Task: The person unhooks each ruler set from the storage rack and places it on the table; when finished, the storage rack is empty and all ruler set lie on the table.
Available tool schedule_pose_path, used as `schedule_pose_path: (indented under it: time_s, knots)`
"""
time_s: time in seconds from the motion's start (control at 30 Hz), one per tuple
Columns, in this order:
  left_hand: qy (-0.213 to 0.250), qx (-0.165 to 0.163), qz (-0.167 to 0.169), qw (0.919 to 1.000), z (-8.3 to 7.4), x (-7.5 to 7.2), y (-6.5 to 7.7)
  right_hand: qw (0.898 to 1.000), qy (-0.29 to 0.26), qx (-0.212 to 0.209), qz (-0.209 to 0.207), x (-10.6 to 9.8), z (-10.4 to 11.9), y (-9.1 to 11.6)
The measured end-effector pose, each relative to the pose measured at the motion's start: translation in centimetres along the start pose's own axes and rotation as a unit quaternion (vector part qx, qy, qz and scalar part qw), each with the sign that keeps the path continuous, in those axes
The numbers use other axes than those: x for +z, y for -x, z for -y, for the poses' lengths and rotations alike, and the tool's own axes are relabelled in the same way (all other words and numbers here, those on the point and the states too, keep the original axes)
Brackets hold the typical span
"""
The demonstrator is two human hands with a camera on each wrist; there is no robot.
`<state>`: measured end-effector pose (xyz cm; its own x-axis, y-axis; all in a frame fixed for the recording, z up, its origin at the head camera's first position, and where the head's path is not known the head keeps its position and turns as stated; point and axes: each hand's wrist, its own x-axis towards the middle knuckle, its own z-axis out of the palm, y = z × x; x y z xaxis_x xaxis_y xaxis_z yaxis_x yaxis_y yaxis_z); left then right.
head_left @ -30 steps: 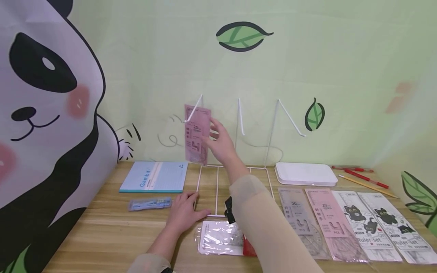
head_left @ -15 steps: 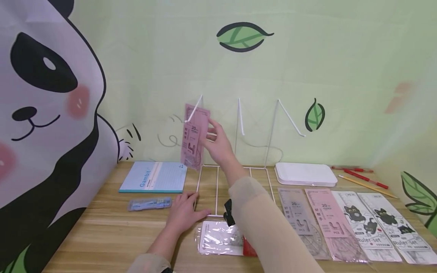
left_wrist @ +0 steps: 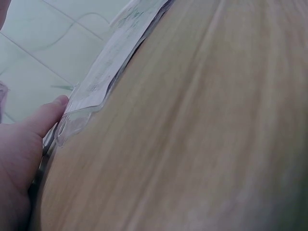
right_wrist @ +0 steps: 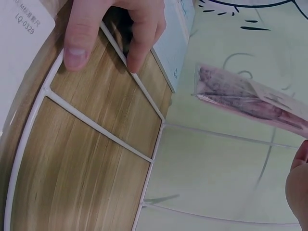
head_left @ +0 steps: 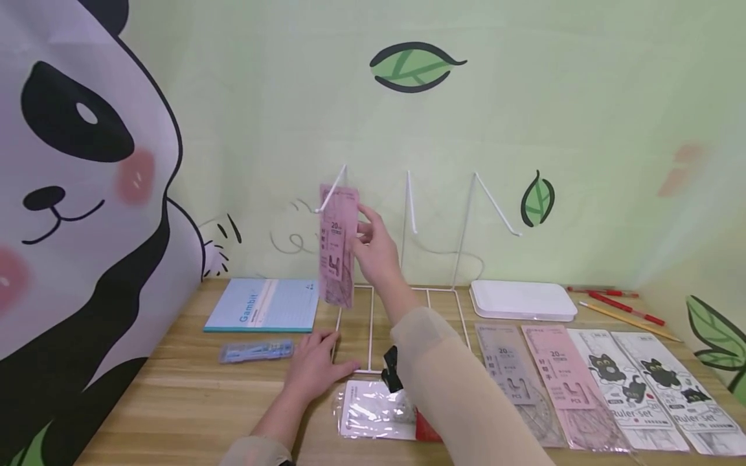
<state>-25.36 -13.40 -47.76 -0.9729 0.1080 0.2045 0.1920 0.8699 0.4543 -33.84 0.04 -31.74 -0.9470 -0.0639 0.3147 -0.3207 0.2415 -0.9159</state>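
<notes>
My right hand [head_left: 377, 249] pinches the right edge of a pink ruler-set packet [head_left: 338, 252], held upright at the left prong of a white wire rack [head_left: 371, 327]. That prong [head_left: 332, 189] crosses in front of the packet's upper part. In the right wrist view, the packet's clear lower end [right_wrist: 231, 94] points toward the rack's base. My left hand [head_left: 315, 362] rests at the base's front left corner, its thumb and fingers pressing on the wires. Just in front of the rack lies a clear-wrapped white packet [head_left: 379, 411], partly hidden by the right sleeve.
A blue notebook [head_left: 262, 304] and a blue pen-like case [head_left: 256, 350] lie left of the rack. To its right are a white box [head_left: 522, 299], red pens [head_left: 626, 307], a pencil [head_left: 629, 320], two more ruler packets [head_left: 562, 375] and two cat-print ruler sets [head_left: 635, 382].
The pink packet's lower end swung left, then came back right and stands straighter and lower, the right hand following slightly. My left hand stays on the base; the head view tilted up a little.
</notes>
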Motion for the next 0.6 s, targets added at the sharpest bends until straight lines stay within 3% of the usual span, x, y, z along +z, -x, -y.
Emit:
schedule_pose_path:
  time_s: [0.27,0.6]
  knots:
    - [-0.007,0.001,0.000,1.0000,-0.09,0.06,-0.02,1.000,0.013,0.004,-0.004,-0.22,-0.25,0.23]
    - [-0.003,0.005,-0.001,1.0000,-0.16,-0.08,-0.11,1.000,-0.017,0.004,-0.009,-0.46,-0.80,0.98]
